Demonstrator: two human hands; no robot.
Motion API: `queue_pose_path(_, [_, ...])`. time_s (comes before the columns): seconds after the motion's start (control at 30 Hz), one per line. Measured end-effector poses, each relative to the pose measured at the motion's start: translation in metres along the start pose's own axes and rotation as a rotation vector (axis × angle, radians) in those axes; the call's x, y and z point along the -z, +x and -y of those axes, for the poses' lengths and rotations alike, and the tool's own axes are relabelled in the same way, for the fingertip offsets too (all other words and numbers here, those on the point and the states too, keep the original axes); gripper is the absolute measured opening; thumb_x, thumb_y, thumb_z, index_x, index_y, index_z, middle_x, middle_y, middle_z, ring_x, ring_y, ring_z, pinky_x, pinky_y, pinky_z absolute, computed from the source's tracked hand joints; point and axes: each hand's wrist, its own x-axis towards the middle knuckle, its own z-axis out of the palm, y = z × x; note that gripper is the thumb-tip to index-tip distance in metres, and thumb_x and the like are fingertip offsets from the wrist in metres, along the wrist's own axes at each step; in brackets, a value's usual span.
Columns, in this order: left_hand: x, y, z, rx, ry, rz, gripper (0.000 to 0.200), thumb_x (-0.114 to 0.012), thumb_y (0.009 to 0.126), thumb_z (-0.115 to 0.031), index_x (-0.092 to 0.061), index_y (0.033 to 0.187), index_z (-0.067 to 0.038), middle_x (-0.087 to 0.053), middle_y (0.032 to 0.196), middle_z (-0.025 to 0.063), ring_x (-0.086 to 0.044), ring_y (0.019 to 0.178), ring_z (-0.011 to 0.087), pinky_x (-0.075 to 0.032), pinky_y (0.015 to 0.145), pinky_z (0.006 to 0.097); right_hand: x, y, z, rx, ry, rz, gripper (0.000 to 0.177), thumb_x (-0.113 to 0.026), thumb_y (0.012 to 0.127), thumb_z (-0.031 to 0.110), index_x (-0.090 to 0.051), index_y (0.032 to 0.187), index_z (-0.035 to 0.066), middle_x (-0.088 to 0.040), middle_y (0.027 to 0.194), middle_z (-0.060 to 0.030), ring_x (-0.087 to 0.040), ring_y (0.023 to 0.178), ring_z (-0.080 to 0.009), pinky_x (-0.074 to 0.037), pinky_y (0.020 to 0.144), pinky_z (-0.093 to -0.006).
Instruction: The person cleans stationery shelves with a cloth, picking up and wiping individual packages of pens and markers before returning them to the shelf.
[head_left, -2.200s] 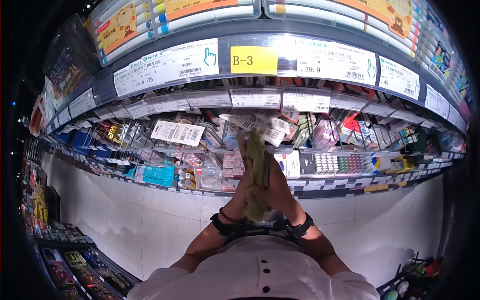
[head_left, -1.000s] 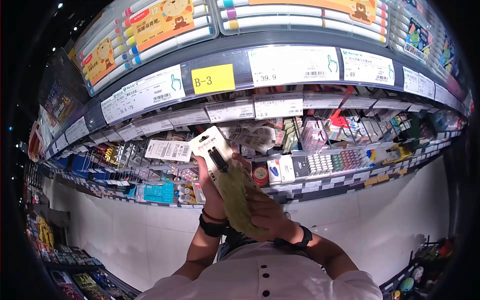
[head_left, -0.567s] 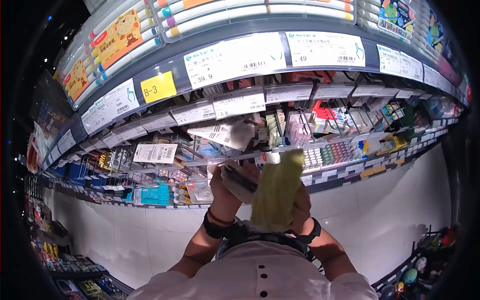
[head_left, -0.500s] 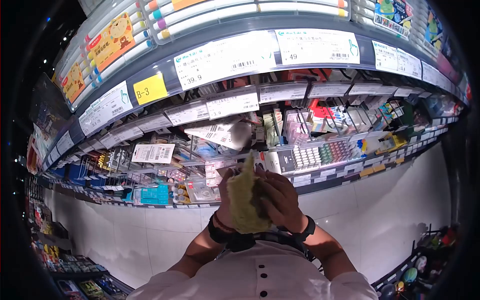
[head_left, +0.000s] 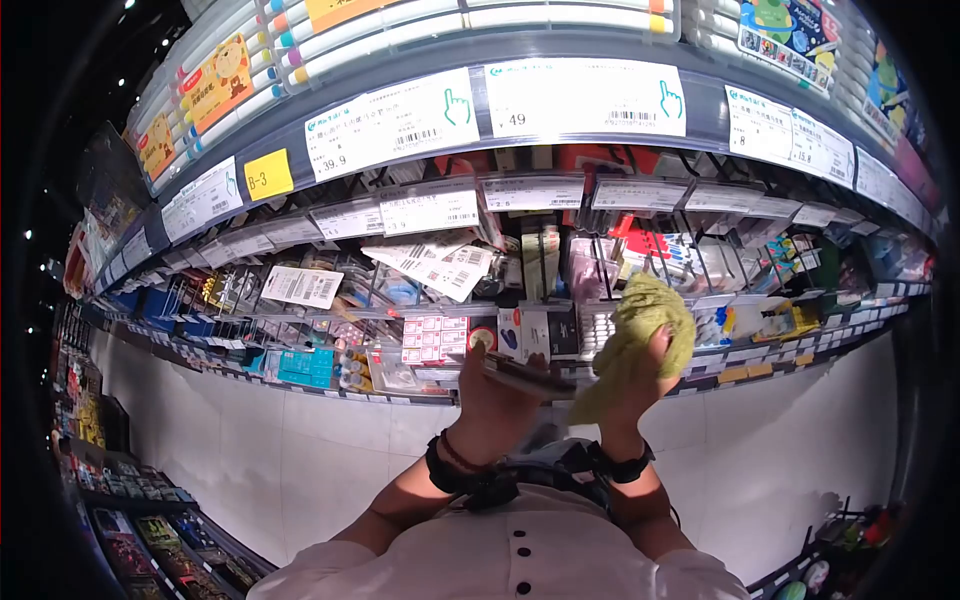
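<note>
My right hand is closed around a crumpled yellow-green cloth, which bunches up above the thumb and hangs down toward the left. In my left hand is a thin, flat item with a dark edge, seen nearly edge-on; I cannot tell what kind of thing it is. The fingers wrap round it and the thumb lies along its near side. Both hands are held in front of my body, a little apart, before the lower shelves. Small white and red boxes sit on the shelf just beyond the left hand.
Above, a shelf edge carries price labels and a yellow B-3 tag, with marker sets on top. Hanging packages fill the hooks below. Light tiled floor lies beneath, with another display at lower left.
The hands were together at the cloth; now they have parted. The cloth has moved right and up in my right hand, and the flat item shows in my left hand.
</note>
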Motion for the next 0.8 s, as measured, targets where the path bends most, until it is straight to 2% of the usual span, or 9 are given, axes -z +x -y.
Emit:
queue_pose_path(0.03, [-0.007,0.0,-0.005,-0.011,0.078,0.007,0.05,-0.038,0.087,-0.047,-0.046,0.114,-0.005,-0.051,0.113,0.0158,-0.051,0.103,0.0262,-0.04,0.091,0.0395,0.011,0.012,0.01,-0.066,0.01,0.041,0.024,-0.046,0.091,0.024,-0.052,0.094,0.001,-0.055,0.075,-0.006,-0.051,0.053,-0.011,-0.04,0.043,-0.0233])
queue_pose_path(0.1, [-0.043,0.002,-0.016,-0.026,0.24,0.023,0.057,-0.034,0.088,-0.052,-0.046,0.116,-0.004,-0.053,0.11,0.0132,-0.051,0.101,0.0266,-0.039,0.093,0.0397,0.018,0.034,0.013,0.203,-0.088,-0.149,0.025,-0.047,0.091,0.023,-0.052,0.095,-0.001,-0.056,0.081,-0.0054,-0.052,0.063,-0.0094,-0.043,0.054,-0.0215])
queue_pose_path(0.13, [-0.074,-0.001,-0.012,-0.097,0.433,-0.136,0.07,-0.026,0.086,-0.06,-0.04,0.123,-0.002,-0.051,0.114,0.0168,-0.052,0.101,0.0267,-0.04,0.091,0.0401,0.035,0.045,0.011,0.227,-0.136,-0.181,0.029,-0.049,0.09,0.025,-0.051,0.101,-0.001,-0.056,0.088,-0.006,-0.054,0.071,-0.0106,-0.044,0.059,-0.0231])
queue_pose_path(0.23, [-0.089,0.017,-0.023,-0.137,0.744,0.158,0.079,-0.019,0.084,-0.065,-0.034,0.128,-0.001,-0.046,0.121,0.0191,-0.052,0.103,0.0281,-0.041,0.091,0.0403,0.074,0.06,0.012,0.217,-0.19,-0.208,0.035,-0.053,0.088,0.026,-0.049,0.108,-0.002,-0.055,0.099,-0.0065,-0.055,0.081,-0.0128,-0.046,0.068,-0.0263])
queue_pose_path(0.27, [-0.084,0.033,-0.03,-0.143,0.752,0.232,0.082,-0.02,0.082,-0.067,-0.031,0.131,-0.003,-0.043,0.125,0.0234,-0.053,0.101,0.0333,-0.041,0.089,0.0436,0.085,0.062,0.011,0.185,-0.191,-0.215,0.035,-0.053,0.088,0.025,-0.049,0.11,-0.003,-0.055,0.101,-0.0073,-0.056,0.083,-0.0137,-0.045,0.07,-0.0265])
queue_pose_path(0.4, [-0.095,0.073,-0.041,-0.072,0.65,0.394,0.081,-0.022,0.084,-0.064,-0.031,0.129,0.003,-0.044,0.123,0.0227,-0.053,0.101,0.0331,-0.044,0.086,0.0441,0.106,0.059,0.015,0.146,-0.264,-0.244,0.037,-0.054,0.087,0.023,-0.049,0.112,-0.004,-0.055,0.104,-0.0083,-0.055,0.087,-0.0147,-0.045,0.074,-0.0277])
queue_pose_path(0.53, [-0.067,0.118,-0.059,0.007,0.584,0.29,0.082,-0.024,0.082,-0.065,-0.036,0.126,0.003,-0.049,0.117,0.0211,-0.054,0.098,0.0312,-0.047,0.082,0.0417,0.116,0.059,0.022,0.153,-0.246,-0.29,0.033,-0.053,0.087,0.018,-0.05,0.107,-0.008,-0.055,0.104,-0.0099,-0.055,0.087,-0.015,-0.044,0.075,-0.0283])
queue_pose_path(0.77, [-0.071,0.11,-0.051,-0.132,0.701,0.326,0.064,-0.024,0.09,-0.051,-0.039,0.124,0.001,-0.053,0.112,0.017,-0.056,0.095,0.0264,-0.046,0.083,0.0393,0.141,0.066,0.016,0.149,-0.263,-0.323,0.03,-0.053,0.086,0.017,-0.052,0.104,-0.007,-0.057,0.098,-0.0091,-0.055,0.084,-0.0147,-0.045,0.072,-0.028])
queue_pose_path(0.8, [-0.068,0.111,-0.053,-0.063,0.621,0.442,0.064,-0.025,0.09,-0.053,-0.039,0.124,0.0,-0.053,0.112,0.0174,-0.056,0.095,0.0269,-0.046,0.082,0.0402,0.141,0.066,0.015,0.142,-0.26,-0.318,0.03,-0.054,0.086,0.017,-0.052,0.104,-0.007,-0.057,0.098,-0.009,-0.055,0.083,-0.0145,-0.045,0.072,-0.0279])
